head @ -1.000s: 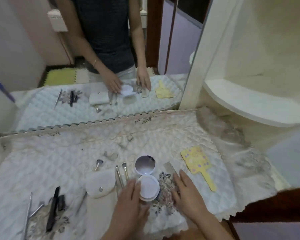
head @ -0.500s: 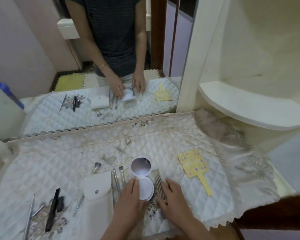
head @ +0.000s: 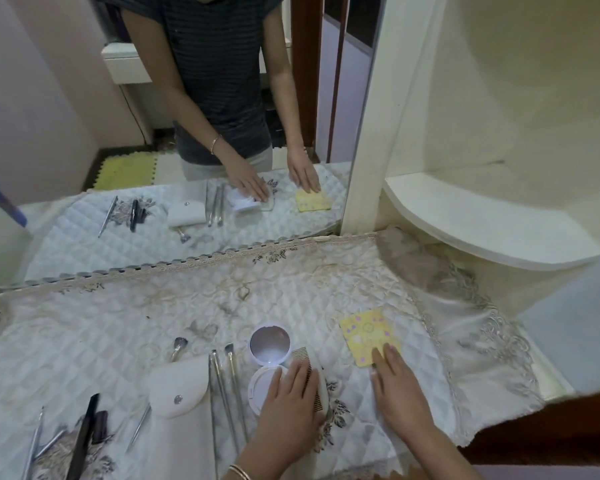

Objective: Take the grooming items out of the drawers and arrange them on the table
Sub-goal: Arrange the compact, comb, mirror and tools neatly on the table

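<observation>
While the left hand (head: pixel 291 403) lies flat with its fingers straight, it covers most of a comb (head: pixel 301 354) and the near rim of an open round compact (head: pixel 270 346), whose lid stands up just beyond the fingertips. The right hand (head: pixel 397 389) is flat too, fingers straight and a little spread. Its tips rest on the near end of a yellow paddle (head: pixel 366 334) that reaches away from it. Neither hand grips anything. A bracelet (head: pixel 239 473) circles the left wrist.

Just to the left of the left hand a few long makeup brushes (head: pixel 228 348) lie side by side, pointing away. Beside them is a white pouch (head: pixel 179 393) with a snap flap, and a short brush (head: pixel 178 346) pokes out beyond it. Further left, well apart from the hands, are a black stick (head: pixel 84 434) and some thin metal tools (head: pixel 35 438). All of it rests on the quilted white cloth (head: pixel 118 323) over the desk.

Beyond the hands a mirror (head: pixel 84 98) repeats the scene. Off to the right of the right hand a curved shelf (head: pixel 482 223) juts from the wall.
</observation>
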A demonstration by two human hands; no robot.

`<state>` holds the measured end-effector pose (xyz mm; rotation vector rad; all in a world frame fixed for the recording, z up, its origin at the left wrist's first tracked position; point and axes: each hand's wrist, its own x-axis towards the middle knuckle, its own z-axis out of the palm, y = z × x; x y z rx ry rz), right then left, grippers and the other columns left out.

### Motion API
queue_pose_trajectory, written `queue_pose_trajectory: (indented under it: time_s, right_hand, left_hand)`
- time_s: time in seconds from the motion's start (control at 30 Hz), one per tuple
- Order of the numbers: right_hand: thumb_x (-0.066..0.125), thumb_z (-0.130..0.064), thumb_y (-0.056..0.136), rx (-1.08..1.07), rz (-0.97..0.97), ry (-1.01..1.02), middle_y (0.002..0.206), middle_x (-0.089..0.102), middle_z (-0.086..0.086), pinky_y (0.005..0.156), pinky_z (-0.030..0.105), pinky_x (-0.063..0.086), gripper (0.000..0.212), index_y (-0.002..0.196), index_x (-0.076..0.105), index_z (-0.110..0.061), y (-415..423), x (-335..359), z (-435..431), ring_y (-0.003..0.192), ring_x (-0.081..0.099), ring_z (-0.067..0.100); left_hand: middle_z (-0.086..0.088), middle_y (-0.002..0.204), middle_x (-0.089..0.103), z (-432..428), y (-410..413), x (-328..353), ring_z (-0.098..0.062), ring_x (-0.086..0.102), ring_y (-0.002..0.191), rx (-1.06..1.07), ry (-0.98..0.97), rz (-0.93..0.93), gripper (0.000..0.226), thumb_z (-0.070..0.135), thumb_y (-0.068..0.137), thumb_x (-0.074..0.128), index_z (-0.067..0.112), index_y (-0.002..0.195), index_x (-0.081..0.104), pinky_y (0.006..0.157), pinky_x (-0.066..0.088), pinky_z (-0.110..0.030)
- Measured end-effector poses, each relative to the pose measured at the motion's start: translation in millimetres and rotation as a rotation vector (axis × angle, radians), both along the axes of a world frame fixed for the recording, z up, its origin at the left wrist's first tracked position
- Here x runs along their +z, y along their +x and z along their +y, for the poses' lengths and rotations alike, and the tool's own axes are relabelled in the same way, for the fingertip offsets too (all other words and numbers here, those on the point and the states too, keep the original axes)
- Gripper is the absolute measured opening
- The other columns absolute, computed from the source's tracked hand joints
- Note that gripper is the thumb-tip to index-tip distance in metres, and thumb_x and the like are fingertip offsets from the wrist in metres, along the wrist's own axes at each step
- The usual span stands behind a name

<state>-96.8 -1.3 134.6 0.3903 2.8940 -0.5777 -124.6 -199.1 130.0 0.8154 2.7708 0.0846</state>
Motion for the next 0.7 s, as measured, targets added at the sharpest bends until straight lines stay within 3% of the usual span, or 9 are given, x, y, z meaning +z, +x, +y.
queue_pose_trajectory:
  time_s: [0.1, 0.2, 0.27, 0.33, 0.43, 0.5, 0.57, 0.63, 0.7]
  right_hand:
    - [0.024, -0.024, 0.095, 0.009, 0.052, 0.015, 0.153, 0.016, 0.004, 0.114, 0.029, 0.022, 0.048, 0.142, 0.028, -0.012, 7.0, -7.3, -15.5, 0.143, 0.018, 0.02]
    - [0.062, -0.017, 0.068, 0.078, 0.052, 0.082, 0.128, 0.057, 0.001, 0.081, 0.023, 0.054, 0.045, 0.114, 0.064, -0.019, 12.3, -12.7, -24.7, 0.111, 0.062, 0.015]
    - [0.078, -0.016, 0.057, 0.071, 0.062, 0.119, 0.116, 0.068, -0.001, 0.074, 0.022, 0.056, 0.052, 0.108, 0.067, -0.023, 16.2, -16.8, -24.8, 0.104, 0.066, 0.013]
    - [0.082, -0.016, 0.058, 0.07, 0.03, 0.073, 0.123, 0.064, -0.002, 0.081, 0.025, 0.054, 0.059, 0.114, 0.064, -0.024, 18.8, -9.5, -23.5, 0.112, 0.061, 0.014]
    - [0.048, -0.002, 0.087, 0.138, 0.09, 0.017, 0.146, 0.029, -0.002, 0.108, 0.035, 0.034, 0.052, 0.136, 0.042, -0.019, 17.9, -8.2, -22.9, 0.139, 0.028, 0.021]
    - [0.045, 0.003, 0.083, 0.116, 0.126, 0.007, 0.144, 0.036, 0.002, 0.105, 0.037, 0.037, 0.053, 0.133, 0.047, -0.016, 16.4, -9.7, -23.8, 0.134, 0.037, 0.026]
    - [0.044, 0.003, 0.084, 0.104, 0.112, -0.02, 0.145, 0.039, 0.006, 0.106, 0.034, 0.034, 0.053, 0.134, 0.045, -0.015, 15.4, -8.7, -25.9, 0.135, 0.035, 0.026]
    - [0.034, -0.001, 0.093, 0.127, 0.062, -0.053, 0.154, 0.019, 0.003, 0.114, 0.028, 0.02, 0.051, 0.142, 0.029, -0.017, 13.6, -3.9, -30.5, 0.144, 0.013, 0.018]
    - [0.031, -0.003, 0.096, 0.079, 0.064, -0.084, 0.157, 0.009, 0.0, 0.115, 0.025, 0.015, 0.052, 0.144, 0.022, -0.02, 12.8, -4.5, -31.5, 0.144, 0.004, 0.012]
  left_hand:
    - [0.0, 0.105, 0.073, -1.3, -0.8, -1.2, -0.02, 0.06, 0.108, -0.037, -0.014, -0.017, 0.06, 0.052, 0.075, 0.029, 0.018, 0.099, 0.073, 0.115, -0.007, -0.036]
    - [-0.002, 0.107, 0.072, 0.0, -2.2, -6.6, -0.02, 0.045, 0.113, -0.039, 0.013, -0.004, 0.066, 0.048, 0.093, 0.009, 0.016, 0.108, 0.065, 0.114, -0.006, -0.037]
    - [-0.001, 0.107, 0.072, 0.3, -3.7, -6.4, -0.02, 0.046, 0.113, -0.031, 0.013, -0.005, 0.057, 0.049, 0.085, 0.024, 0.015, 0.11, 0.062, 0.114, -0.006, -0.038]
    - [-0.001, 0.107, 0.073, 2.0, -4.2, -6.7, -0.022, 0.061, 0.109, -0.022, -0.005, -0.031, 0.06, 0.048, 0.071, 0.033, 0.015, 0.105, 0.07, 0.114, -0.006, -0.038]
    - [-0.002, 0.108, 0.072, 2.2, -4.3, -7.7, -0.018, 0.068, 0.101, 0.005, 0.002, -0.03, 0.061, 0.049, 0.07, 0.034, 0.014, 0.102, 0.072, 0.112, -0.002, -0.038]
    - [-0.002, 0.108, 0.072, 2.2, -4.3, -7.5, -0.019, 0.067, 0.103, 0.007, 0.0, -0.053, 0.061, 0.05, 0.071, 0.034, 0.014, 0.102, 0.072, 0.11, 0.002, -0.038]
    - [-0.002, 0.109, 0.072, 0.6, -4.3, -6.6, -0.023, 0.059, 0.112, 0.003, -0.013, -0.056, 0.061, 0.051, 0.071, 0.034, 0.014, 0.103, 0.071, 0.109, 0.004, -0.037]
    - [-0.003, 0.114, 0.07, -4.1, -3.8, -5.9, -0.021, 0.044, 0.117, -0.025, -0.014, -0.062, 0.061, 0.05, 0.071, 0.035, 0.014, 0.107, 0.069, 0.111, 0.001, -0.036]
    - [-0.003, 0.119, 0.067, -10.1, -3.3, -3.2, -0.021, 0.037, 0.12, -0.031, -0.011, -0.067, 0.062, 0.051, 0.071, 0.036, 0.015, 0.115, 0.061, 0.113, -0.002, -0.035]
